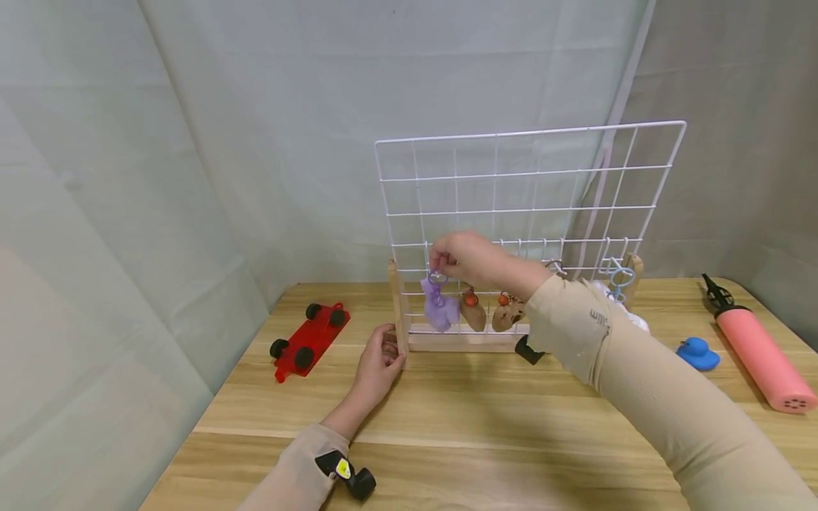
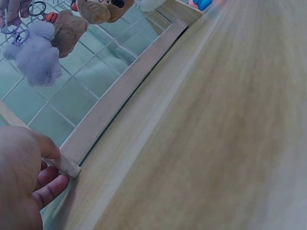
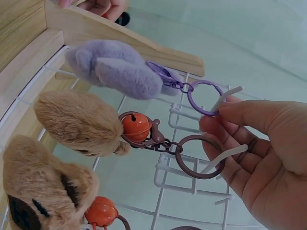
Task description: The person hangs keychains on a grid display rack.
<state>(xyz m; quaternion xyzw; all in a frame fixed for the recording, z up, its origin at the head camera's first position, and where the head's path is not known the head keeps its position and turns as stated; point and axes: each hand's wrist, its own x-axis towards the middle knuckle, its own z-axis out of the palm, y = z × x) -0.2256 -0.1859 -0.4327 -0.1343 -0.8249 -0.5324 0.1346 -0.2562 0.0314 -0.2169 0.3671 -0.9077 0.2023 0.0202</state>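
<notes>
A white wire grid rack [image 1: 498, 174] stands in a wooden base [image 1: 460, 343]. My left hand [image 1: 375, 365] grips the low end of its left wooden side post [image 2: 71, 168], thumb and fingers round it. Up at the hooks, my right hand [image 3: 268, 143] pinches a purple key ring [image 3: 190, 99] between thumb and fingers. The ring is around a white hook [image 3: 232, 92], and a fluffy purple plush keychain [image 3: 127, 72] hangs from it. Beside it hangs a brown plush keychain [image 3: 79, 120] with an orange bell [image 3: 135, 129]; its brown ring is close to my lower fingers.
Another brown plush keychain [image 1: 507, 316] hangs further right, and a white one [image 1: 633, 317] is partly behind my right arm. A red toy car [image 1: 309, 342] lies wheels up on the left. A blue rubber duck [image 1: 698, 353] and a pink hand pump [image 1: 763, 355] lie right.
</notes>
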